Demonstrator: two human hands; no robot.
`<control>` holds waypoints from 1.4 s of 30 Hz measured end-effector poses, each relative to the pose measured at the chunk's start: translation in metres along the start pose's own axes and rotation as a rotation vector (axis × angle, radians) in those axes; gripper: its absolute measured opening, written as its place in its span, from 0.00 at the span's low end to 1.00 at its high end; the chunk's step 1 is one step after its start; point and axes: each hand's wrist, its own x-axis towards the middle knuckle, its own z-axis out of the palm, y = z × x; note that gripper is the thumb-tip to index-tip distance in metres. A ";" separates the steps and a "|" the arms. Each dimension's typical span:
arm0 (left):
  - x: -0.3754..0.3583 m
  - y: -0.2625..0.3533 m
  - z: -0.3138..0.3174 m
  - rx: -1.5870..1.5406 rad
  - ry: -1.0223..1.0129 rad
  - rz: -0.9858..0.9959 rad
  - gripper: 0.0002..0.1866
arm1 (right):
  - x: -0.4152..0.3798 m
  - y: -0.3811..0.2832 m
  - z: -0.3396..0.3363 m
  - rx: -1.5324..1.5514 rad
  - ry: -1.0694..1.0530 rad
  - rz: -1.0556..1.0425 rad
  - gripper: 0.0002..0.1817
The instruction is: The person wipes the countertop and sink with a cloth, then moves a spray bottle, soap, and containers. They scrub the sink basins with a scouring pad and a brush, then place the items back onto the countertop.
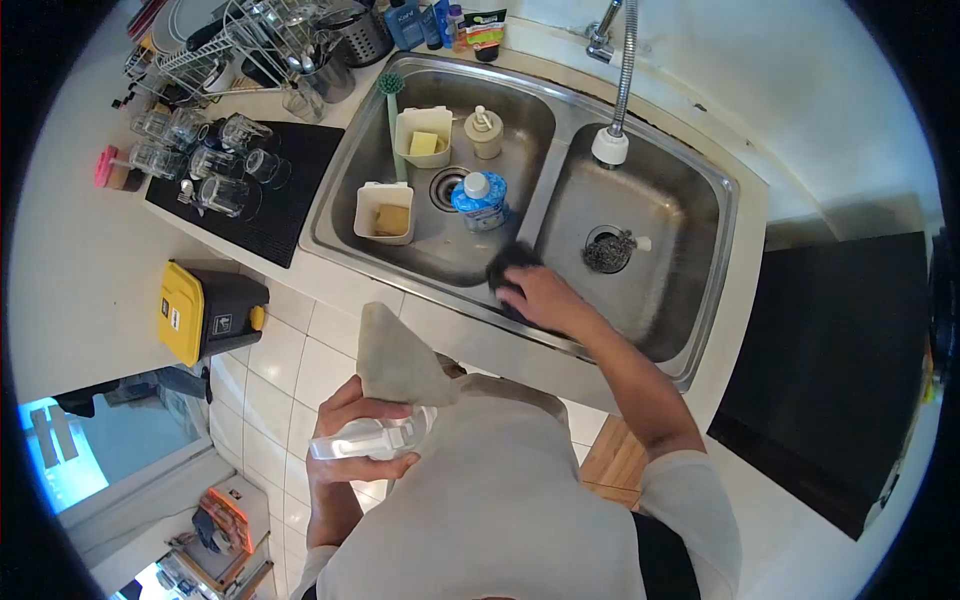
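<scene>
My right hand (540, 297) reaches down to the sink's front edge, its fingers wrapped round a dark, crumpled cloth (508, 266) beside the divider. Close to my body, my left hand (350, 425) is closed around a clear plastic container (375, 437). A grey-white, cone-shaped piece (393, 360) rises just above that hand's fingers; its kind does not show. Near the right hand, a blue-labelled bottle with a white cap (481, 204) stands in the left basin of the steel double sink (440, 262).
White tubs (370, 215) with sponges, a pump bottle (484, 135) and a green brush (391, 88) are in the left basin. A scourer (606, 254) lies over the right drain, below the hose tap (612, 148). Glasses (225, 193) stand on a black mat (305, 170).
</scene>
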 end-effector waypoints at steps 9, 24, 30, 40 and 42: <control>-0.014 -0.058 -0.103 -0.060 0.017 0.063 0.25 | -0.020 -0.074 0.021 -0.424 -0.010 0.230 0.25; -0.059 -0.105 -0.197 -0.119 0.053 0.020 0.26 | 0.243 -0.208 0.124 -0.363 0.049 -0.091 0.18; -0.074 -0.107 -0.211 -0.114 0.126 -0.046 0.26 | 0.304 -0.227 0.105 -0.234 0.359 0.123 0.19; -0.076 -0.112 -0.219 -0.046 0.142 -0.042 0.28 | 0.353 -0.185 0.110 -0.108 0.372 0.163 0.19; -0.066 -0.116 -0.216 -0.056 0.101 0.013 0.27 | 0.323 -0.189 0.122 -0.152 0.246 0.108 0.19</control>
